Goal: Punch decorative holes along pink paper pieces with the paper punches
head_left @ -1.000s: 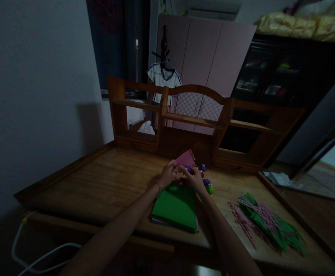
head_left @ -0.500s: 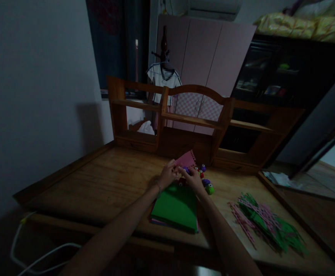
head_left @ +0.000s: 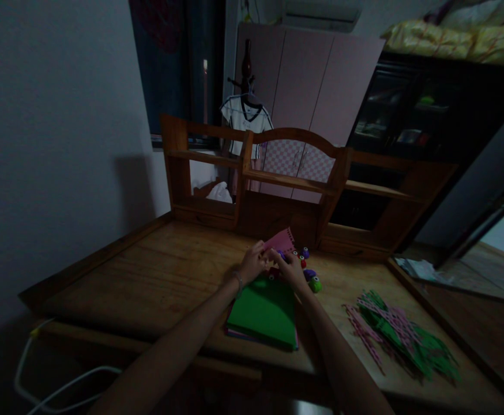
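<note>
My left hand (head_left: 252, 262) pinches a pink sheet of paper (head_left: 280, 240) whose right edge is lined with small notches. Fingers of my right hand (head_left: 291, 268) close round a small purple paper punch (head_left: 282, 254) at the lower side of that sheet; my fingers partly cover it. Just right of the hands are a red toy-like piece with round eyes (head_left: 303, 262), a purple one (head_left: 305, 252) and a green one (head_left: 315, 284). A dark red piece (head_left: 273, 273) shows beneath my hands. Below them lies a stack of coloured sheets with green on top (head_left: 263, 314).
At the table's right lies a heap of green and pink perforated paper strips (head_left: 390, 328). A wooden shelf unit (head_left: 293, 180) stands along the back of the wooden table (head_left: 148, 276). A white cable (head_left: 22, 369) hangs at the near left corner.
Almost nothing differs. Both hands stay at the same spot on the pink paper and the purple punch, with only a slight shift of the fingers.
</note>
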